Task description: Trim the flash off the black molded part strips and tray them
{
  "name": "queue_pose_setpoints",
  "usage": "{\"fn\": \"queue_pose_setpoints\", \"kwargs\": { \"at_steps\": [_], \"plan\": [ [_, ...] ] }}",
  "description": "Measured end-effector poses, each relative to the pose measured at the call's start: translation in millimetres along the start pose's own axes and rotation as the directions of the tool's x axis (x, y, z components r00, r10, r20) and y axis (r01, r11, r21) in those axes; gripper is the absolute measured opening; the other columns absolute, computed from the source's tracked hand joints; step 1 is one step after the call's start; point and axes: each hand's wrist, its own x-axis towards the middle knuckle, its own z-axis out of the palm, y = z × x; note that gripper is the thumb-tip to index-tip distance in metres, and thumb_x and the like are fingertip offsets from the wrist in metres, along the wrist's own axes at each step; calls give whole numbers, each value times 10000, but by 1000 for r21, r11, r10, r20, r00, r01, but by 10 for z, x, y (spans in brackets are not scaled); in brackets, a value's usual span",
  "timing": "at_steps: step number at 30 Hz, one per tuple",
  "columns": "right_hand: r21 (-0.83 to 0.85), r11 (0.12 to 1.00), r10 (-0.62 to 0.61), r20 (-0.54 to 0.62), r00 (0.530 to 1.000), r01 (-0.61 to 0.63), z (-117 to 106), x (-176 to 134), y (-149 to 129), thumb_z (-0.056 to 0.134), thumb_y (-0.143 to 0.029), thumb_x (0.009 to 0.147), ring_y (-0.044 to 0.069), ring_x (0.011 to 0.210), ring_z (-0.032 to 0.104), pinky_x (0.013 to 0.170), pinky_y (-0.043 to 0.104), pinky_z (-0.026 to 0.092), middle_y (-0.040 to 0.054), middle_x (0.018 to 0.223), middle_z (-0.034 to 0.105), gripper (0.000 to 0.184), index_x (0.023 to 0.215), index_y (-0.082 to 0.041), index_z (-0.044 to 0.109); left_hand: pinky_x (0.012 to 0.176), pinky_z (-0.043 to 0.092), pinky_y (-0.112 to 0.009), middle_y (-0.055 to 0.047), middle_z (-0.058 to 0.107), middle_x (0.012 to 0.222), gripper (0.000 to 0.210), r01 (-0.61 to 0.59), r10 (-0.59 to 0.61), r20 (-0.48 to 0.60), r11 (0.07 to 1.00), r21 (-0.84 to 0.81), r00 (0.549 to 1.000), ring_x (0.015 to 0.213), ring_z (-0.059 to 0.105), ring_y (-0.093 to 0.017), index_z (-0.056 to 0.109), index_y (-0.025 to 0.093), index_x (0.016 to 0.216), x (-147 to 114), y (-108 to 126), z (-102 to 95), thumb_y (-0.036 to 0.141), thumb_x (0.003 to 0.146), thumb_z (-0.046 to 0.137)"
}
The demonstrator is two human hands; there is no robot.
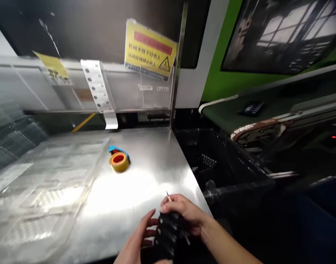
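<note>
Bracing the black part (165, 233), looks like, left hand (137, 234) wrapped along its side; right hand (185, 212) pinching a thin stick (169, 197); tape (121, 167) parked aside, probably for working room.

A bare, slim-fingered left hand (137, 234) shows, plus a bare right hand (185, 209) with rounded knuckles and a sleeveless right forearm (225, 240) widening from the wrist (205, 222), uncovered to the view's edge.

The bottom edge crops my left hand (136, 236). The black ribbed part (166, 234) I hold is blurred.
</note>
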Motion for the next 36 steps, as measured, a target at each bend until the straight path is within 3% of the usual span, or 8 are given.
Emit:
{"fn": "queue_pose_setpoints", "kwargs": {
  "at_steps": [3, 7, 12, 19, 23, 27, 31, 36],
  "plan": [
    [22, 1000, 18, -56, 998, -17, 103, 81, 276, 687, -546, 845, 75, 428, 392, 391, 191, 260, -48, 604, 528, 388, 869, -165, 622, 1143, 503, -492, -92, 650, 1493, 834, 128, -127, 15, 987, -96, 992, 1341, 632, -351, 439, 344, 1519, -10, -79, 205, 437, 777, 808],
    [-62, 985, -168, -163, 972, 159, 78, 181, 395, 667, -619, 919, 64, 504, 485, 439, 175, 293, -16, 806, 648, 471, 1101, -189, 602, 1088, 529, -471, -177, 634, 1465, 693, 257, -269, -114, 960, -111, 956, 1320, 640, -335, 408, 196, 1515, 64, -152, 168, 518, 930, 591],
    [-177, 956, -245, -53, 968, 232, 46, 394, 340, 665, -641, 922, 80, 495, 500, 449, 208, 336, -5, 828, 656, 537, 1190, -180, 603, 1048, 457, -566, -114, 691, 1128, 467, 217, -186, -239, 970, 110, 953, 1121, 652, -371, 693, 214, 1247, 413, -131, -67, 482, 865, 675],
    [-362, 911, -257, -132, 957, 195, 66, 422, 201, 571, -611, 1005, 108, 563, 480, 547, 247, 378, -29, 755, 591, 458, 1185, -195, 634, 960, 489, -509, -140, 629, 1163, 604, 199, -154, -272, 968, 150, 950, 1017, 614, -307, 527, 121, 1387, 640, -245, -206, 511, 929, 581],
    [-668, 736, -204, -62, 977, 111, -86, 137, -188, 468, -601, 1056, 141, 619, 528, 580, 266, 384, -28, 733, 591, 427, 1186, -248, 668, 1057, 453, -523, -183, 506, 1412, 788, 202, -164, -269, 972, 120, 949, 1178, 550, -317, 325, 140, 1550, 627, -243, -264, 536, 926, 600],
    [-814, 558, -199, 54, 979, 158, -200, 149, -449, 442, -516, 1093, 158, 685, 589, 670, 279, 429, -27, 731, 621, 361, 1130, -254, 687, 1146, 411, -517, -131, 310, 1669, 865, 172, -161, -166, 984, 53, 973, 1331, 499, -315, 218, 262, 1625, 736, -245, -445, 497, 909, 643],
    [-832, 495, -240, 145, 960, 250, -105, 326, -363, 397, -430, 1122, 161, 714, 612, 702, 287, 446, -20, 750, 633, 365, 1013, -233, 684, 1177, 421, -481, -63, 404, 1679, 837, 148, -148, 7, 988, -36, 989, 1382, 527, -293, 273, 336, 1627, 840, -332, -552, 460, 904, 677],
    [-867, 385, -308, 200, 930, 314, -54, 409, -230, 463, -366, 1110, 178, 847, 639, 791, 300, 477, 17, 885, 632, 302, 1149, -263, 745, 1260, 276, -538, -56, 332, 1708, 754, 126, -129, -76, 991, -34, 989, 1510, 363, -308, 247, 329, 1632, 821, -426, -413, 478, 975, 585]
  ]
}}
